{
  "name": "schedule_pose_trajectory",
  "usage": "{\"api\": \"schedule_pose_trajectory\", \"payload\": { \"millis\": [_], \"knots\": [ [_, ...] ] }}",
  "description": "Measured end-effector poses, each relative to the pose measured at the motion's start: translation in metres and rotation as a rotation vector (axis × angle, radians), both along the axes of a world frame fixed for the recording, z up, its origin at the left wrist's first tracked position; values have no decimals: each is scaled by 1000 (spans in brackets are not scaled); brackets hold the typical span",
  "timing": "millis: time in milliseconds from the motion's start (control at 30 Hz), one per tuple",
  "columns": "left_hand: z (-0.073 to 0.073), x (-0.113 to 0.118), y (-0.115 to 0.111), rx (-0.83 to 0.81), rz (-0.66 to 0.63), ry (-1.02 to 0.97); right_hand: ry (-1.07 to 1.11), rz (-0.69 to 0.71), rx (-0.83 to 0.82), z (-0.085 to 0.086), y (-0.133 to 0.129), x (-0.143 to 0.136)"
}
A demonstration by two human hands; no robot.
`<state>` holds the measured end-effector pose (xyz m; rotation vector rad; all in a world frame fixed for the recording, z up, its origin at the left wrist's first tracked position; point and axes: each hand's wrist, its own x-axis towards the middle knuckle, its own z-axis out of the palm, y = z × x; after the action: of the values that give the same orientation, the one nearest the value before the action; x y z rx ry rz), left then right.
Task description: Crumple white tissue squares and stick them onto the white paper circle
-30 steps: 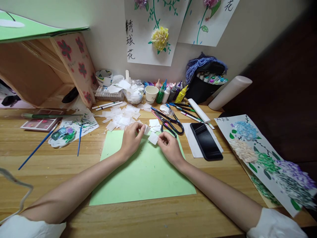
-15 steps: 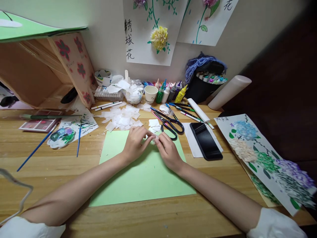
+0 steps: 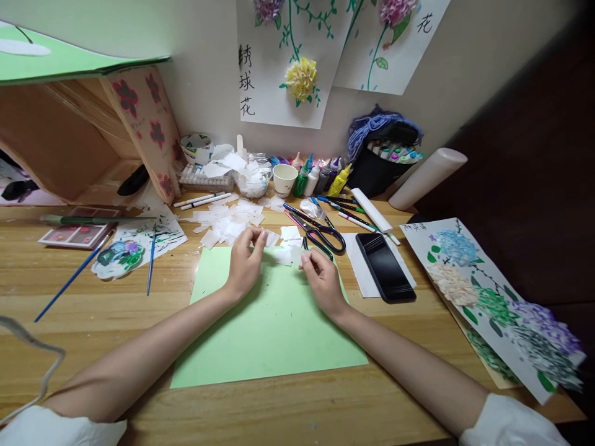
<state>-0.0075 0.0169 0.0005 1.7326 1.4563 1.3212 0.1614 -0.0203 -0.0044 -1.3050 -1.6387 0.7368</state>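
Observation:
My left hand [image 3: 246, 263] is closed in a pinch above the top edge of the green paper sheet [image 3: 274, 328], with a thin white paper square [image 3: 271, 240] at its fingertips. A short gap to the right, my right hand [image 3: 321, 282] pinches another small white paper piece [image 3: 297, 254] between thumb and finger. Beyond the hands lie small white squares [image 3: 290, 233]. The black-handled scissors [image 3: 320, 230] rest just behind my right hand. Farther left is a spread pile of white paper squares [image 3: 225, 220].
A phone [image 3: 385, 266] lies on white paper at right, near a sheet of paper flowers [image 3: 495, 291]. Paint bottles [image 3: 320, 178] and a paper cup [image 3: 284, 179] stand at the back. Brushes [image 3: 74, 275] and a palette [image 3: 117, 259] lie left, by a cardboard box [image 3: 144, 130].
My hands were together at one white bit of paper; they have moved apart, each with a paper piece in its fingers. The view has shifted slightly.

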Motion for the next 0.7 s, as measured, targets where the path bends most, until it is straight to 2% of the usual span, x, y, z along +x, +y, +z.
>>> {"api": "schedule_pose_trajectory", "payload": {
  "millis": [67,133,267,400,500,600,700],
  "knots": [
    [-1,-2,2,24,84,-50,-58,-8,18,2,6,-4],
    [0,-3,1,77,114,-42,-157,16,72,5,19,-12],
    [5,-1,-9,256,49,69,-353,120,228,12,61,-43],
    [7,0,-15,303,40,89,-411,205,176,18,88,-66],
    [5,0,-12,230,72,62,-233,268,121,19,77,-61],
    [3,-1,-8,131,94,40,-53,220,-31,15,47,-42],
    [2,0,-5,66,36,52,139,232,-176,10,21,-26]
  ]
}}
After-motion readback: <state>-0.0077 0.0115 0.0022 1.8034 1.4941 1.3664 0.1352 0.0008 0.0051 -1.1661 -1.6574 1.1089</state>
